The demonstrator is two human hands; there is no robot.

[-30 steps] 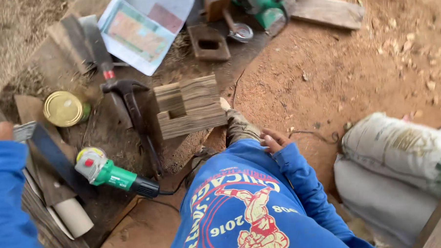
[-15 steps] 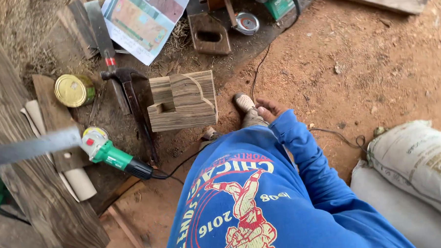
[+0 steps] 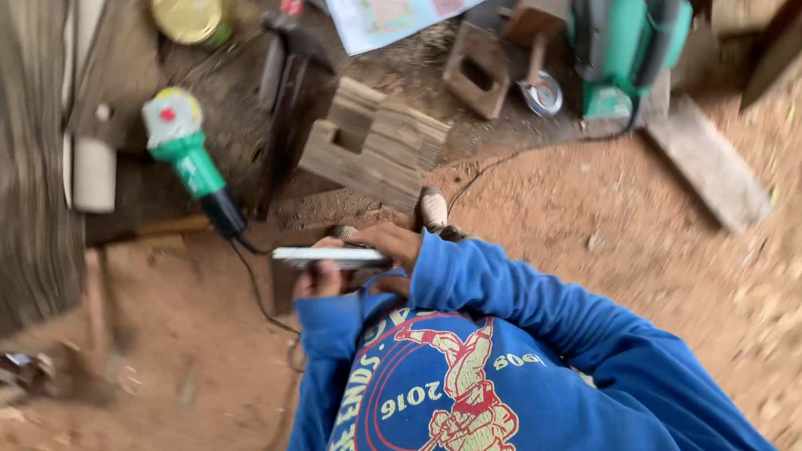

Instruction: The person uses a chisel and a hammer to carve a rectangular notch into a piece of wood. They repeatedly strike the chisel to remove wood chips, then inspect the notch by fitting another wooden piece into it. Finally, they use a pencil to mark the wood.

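Both my hands meet in front of my chest on a flat silver metal blade (image 3: 324, 256), which I hold level. My left hand (image 3: 318, 279) grips it from underneath at its left part. My right hand (image 3: 391, 243) closes over its right end. Both arms are in blue sleeves above a blue printed shirt (image 3: 442, 393). A notched wooden block (image 3: 376, 144) lies on the ground just beyond my hands, with my foot (image 3: 433, 207) by its near corner.
A green angle grinder (image 3: 185, 151) with a black cord lies at the left beside a white roll (image 3: 93, 174) and old planks (image 3: 17, 177). Farther off are a hammer (image 3: 280, 56), a yellow tin (image 3: 189, 15), a paper sheet (image 3: 411, 3), a green power tool (image 3: 634, 39) and a loose board (image 3: 705, 161).
The blade, held out at the left by my left hand before, has come in front of my chest, and my right hand has taken hold of it too. The view has swung right.
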